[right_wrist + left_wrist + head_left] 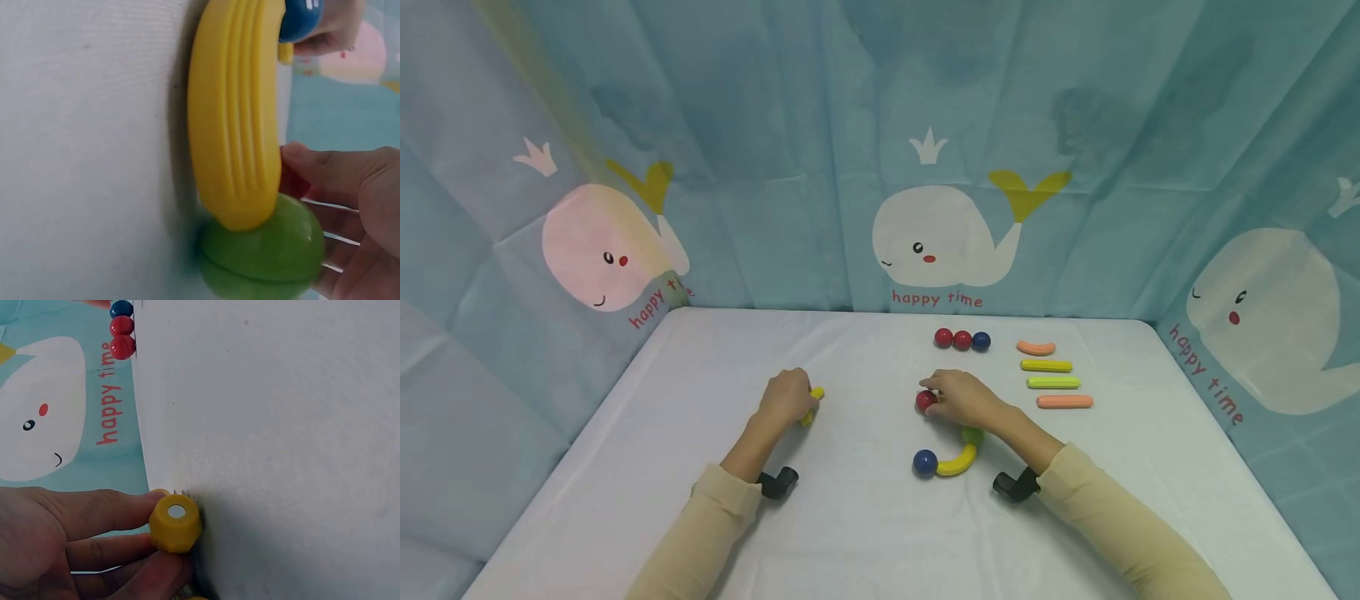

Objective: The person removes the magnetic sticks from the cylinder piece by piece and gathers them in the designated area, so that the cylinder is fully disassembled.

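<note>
My left hand (787, 396) pinches a yellow magnetic rod (175, 532) between thumb and fingers, low over the table's left-middle part. A metal disc shows in the rod's end; more yellow peeks past the fingers, and I cannot tell whether it is a second piece. My right hand (964, 397) holds a red ball (926, 402) at its fingertips. Just below that hand, a green ball (262, 256), a curved yellow rod (234, 112) and a blue ball (925, 463) form a joined arc on the white table. The hand partly covers the green ball in the head view.
Two red balls and a blue ball (981, 342) stand in a row at the back. To the right lie a short curved orange rod (1036, 348), a yellow rod (1047, 366), a yellow-green rod (1053, 383) and a straight orange rod (1064, 402). A whale-print curtain (775, 250) surrounds the table.
</note>
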Tool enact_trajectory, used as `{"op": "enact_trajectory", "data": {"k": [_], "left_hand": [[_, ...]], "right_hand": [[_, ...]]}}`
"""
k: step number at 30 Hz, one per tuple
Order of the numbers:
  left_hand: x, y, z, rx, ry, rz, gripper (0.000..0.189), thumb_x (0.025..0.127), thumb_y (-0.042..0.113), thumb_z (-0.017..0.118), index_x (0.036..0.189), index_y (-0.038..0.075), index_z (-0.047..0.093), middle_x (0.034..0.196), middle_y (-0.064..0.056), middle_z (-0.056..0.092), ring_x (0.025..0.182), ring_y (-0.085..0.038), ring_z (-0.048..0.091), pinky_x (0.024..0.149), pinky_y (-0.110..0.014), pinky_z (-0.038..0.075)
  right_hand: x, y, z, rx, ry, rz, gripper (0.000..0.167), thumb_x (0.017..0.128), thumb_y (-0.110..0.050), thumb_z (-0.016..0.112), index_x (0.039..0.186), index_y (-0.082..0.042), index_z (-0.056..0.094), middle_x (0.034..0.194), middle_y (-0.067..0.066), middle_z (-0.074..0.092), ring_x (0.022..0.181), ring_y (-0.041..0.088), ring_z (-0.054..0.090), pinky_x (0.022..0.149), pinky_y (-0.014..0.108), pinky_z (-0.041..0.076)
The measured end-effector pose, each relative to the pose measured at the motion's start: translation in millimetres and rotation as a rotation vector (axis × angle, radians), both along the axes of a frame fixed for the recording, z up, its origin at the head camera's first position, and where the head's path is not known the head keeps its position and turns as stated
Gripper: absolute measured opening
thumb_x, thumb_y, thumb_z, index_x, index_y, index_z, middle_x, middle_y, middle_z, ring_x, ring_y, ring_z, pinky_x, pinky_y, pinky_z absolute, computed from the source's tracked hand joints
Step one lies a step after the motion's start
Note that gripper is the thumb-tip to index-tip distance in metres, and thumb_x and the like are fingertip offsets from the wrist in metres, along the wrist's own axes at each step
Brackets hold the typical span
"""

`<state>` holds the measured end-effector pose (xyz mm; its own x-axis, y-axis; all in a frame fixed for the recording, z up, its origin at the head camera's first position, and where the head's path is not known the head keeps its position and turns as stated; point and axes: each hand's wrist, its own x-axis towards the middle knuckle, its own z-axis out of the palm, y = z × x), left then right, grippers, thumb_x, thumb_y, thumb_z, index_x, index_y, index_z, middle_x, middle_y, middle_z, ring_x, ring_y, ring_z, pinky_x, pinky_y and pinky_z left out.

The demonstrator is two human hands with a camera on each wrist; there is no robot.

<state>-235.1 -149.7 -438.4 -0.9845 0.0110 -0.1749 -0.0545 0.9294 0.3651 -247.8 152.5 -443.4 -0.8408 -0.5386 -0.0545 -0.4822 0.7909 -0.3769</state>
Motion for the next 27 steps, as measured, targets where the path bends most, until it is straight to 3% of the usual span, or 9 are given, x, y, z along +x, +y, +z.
{"op": "enact_trajectory", "data": {"k": [4,7,11,14,22,27], "left_hand": [[1.6,1.3,1.5,0.008,0.014,0.013,0.017,0.085,0.011,0.069,0.087,-0.006,0.068,0.075,-0.011,0.067,0.060,-0.019,0.057,0.064,-0.032,0.054],[2.7,3.2,3.7,-0.007,0.065,-0.001,0.024,0.086,0.014,0.069,0.097,-0.008,0.068,0.087,-0.017,0.071,0.067,-0.022,0.061,0.068,-0.036,0.056],[4.2,10.2,8.1,0.013,0.133,-0.055,0.033,0.088,0.018,0.070,0.110,-0.006,0.068,0.104,-0.020,0.072,0.084,-0.028,0.069,0.076,-0.041,0.058],[4.1,21.0,10.6,0.077,0.139,-0.103,0.031,0.088,0.021,0.070,0.110,-0.001,0.070,0.102,-0.015,0.073,0.089,-0.028,0.070,0.076,-0.039,0.057],[-5.1,75.3,3.6,0.197,0.031,-0.280,0.029,0.088,0.024,0.071,0.111,0.007,0.071,0.100,-0.005,0.071,0.087,-0.017,0.061,0.081,-0.033,0.052],[-9.7,110.9,-4.8,0.233,-0.041,-0.337,0.035,0.087,0.024,0.073,0.119,0.009,0.068,0.109,-0.006,0.070,0.092,-0.017,0.062,0.084,-0.032,0.054]], "right_hand": [[4.1,12,4.1,-0.067,-0.063,-0.063,0.042,0.087,-0.022,0.073,0.125,-0.006,0.065,0.114,0.008,0.070,0.099,0.019,0.064,0.087,0.036,0.056],[9.1,23,6.7,-0.113,-0.109,-0.117,0.039,0.088,-0.021,0.072,0.122,-0.004,0.067,0.109,0.007,0.070,0.093,0.018,0.064,0.080,0.032,0.056],[15.9,34,6.5,-0.120,-0.132,-0.179,0.037,0.086,-0.020,0.074,0.117,-0.002,0.069,0.103,0.007,0.071,0.088,0.016,0.063,0.076,0.030,0.056],[19.6,39,2.8,-0.105,-0.130,-0.208,0.035,0.085,-0.020,0.075,0.115,-0.002,0.070,0.099,0.007,0.072,0.085,0.015,0.063,0.075,0.030,0.056],[22.5,38,-4.6,-0.112,-0.140,-0.274,0.028,0.085,-0.017,0.074,0.109,-0.002,0.072,0.090,0.004,0.070,0.079,0.013,0.058,0.076,0.030,0.055],[21.9,33,-4.8,-0.114,-0.147,-0.288,0.026,0.084,-0.015,0.075,0.107,-0.002,0.073,0.089,0.004,0.070,0.078,0.014,0.056,0.075,0.030,0.054]]}}
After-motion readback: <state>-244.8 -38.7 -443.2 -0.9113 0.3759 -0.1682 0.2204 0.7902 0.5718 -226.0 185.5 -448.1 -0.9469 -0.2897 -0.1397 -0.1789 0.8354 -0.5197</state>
